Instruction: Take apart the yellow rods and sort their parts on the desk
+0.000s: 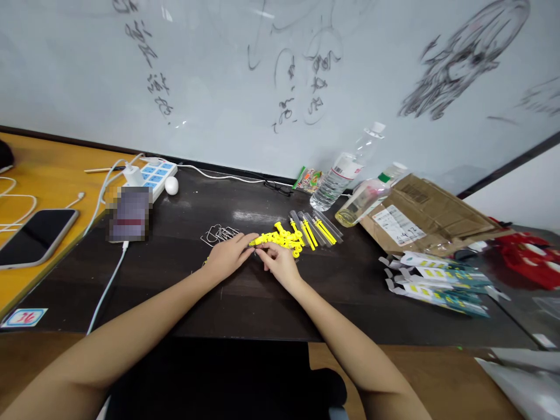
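My left hand [227,255] and my right hand [280,265] meet over the dark desk, thumbs and fingertips pinched close together. Whatever sits between the fingertips is small and mostly hidden; I cannot make out its kind. Just beyond the fingers lies a loose pile of small yellow plastic parts [286,238], some of them ring-shaped. Right of the pile, several clear tubes with yellow rods [315,228] rest side by side. Bent metal wire pieces [221,234] lie in a tangle beyond my left hand.
A water bottle [343,172], a smaller bottle with yellowish liquid [365,201], a cardboard package [420,216] and opened flat boxes [441,283] stand or lie to the right. Leftward are a power strip [160,175], a charging phone [130,214] and another phone [37,236]. A whiteboard [219,87] rises behind.
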Motion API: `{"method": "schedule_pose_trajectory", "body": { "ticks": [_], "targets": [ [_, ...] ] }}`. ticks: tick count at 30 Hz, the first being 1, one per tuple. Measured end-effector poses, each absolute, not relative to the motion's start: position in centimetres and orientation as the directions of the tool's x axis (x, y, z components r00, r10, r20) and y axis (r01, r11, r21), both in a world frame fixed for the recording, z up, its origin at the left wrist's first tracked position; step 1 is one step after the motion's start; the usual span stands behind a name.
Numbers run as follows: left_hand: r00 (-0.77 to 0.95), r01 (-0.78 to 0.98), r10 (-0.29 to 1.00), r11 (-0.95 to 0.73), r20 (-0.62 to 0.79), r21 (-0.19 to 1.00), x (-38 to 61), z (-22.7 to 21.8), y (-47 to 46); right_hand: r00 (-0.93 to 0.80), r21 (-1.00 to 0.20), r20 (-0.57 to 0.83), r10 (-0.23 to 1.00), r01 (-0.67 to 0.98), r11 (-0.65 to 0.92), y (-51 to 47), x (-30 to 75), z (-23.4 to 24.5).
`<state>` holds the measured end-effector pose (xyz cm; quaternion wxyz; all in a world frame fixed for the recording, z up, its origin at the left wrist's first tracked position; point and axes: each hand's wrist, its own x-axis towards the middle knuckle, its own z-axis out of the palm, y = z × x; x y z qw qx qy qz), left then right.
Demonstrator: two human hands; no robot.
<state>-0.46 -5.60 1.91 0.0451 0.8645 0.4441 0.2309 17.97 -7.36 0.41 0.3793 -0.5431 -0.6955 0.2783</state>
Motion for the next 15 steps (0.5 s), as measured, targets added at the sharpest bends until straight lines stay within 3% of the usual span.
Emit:
{"method": "schedule_pose_trajectory", "body": {
  "ticks": [5,15],
  "targets": [
    [0.493,0.757,0.791,-0.595,0.362,0.270,-0.30,1.66,-5.73,-0.150,-0.850,0.251,0.956,0.438,0.292,-7.46,17.59,0.16],
    [0.524,0.719,0.781,-0.619,0.340,0.314,-0.71,1.89,-5.72,-0.294,-0.682,0.362,0.885,0.563,0.466,-7.53,18.45,0.51]
  ]
}}
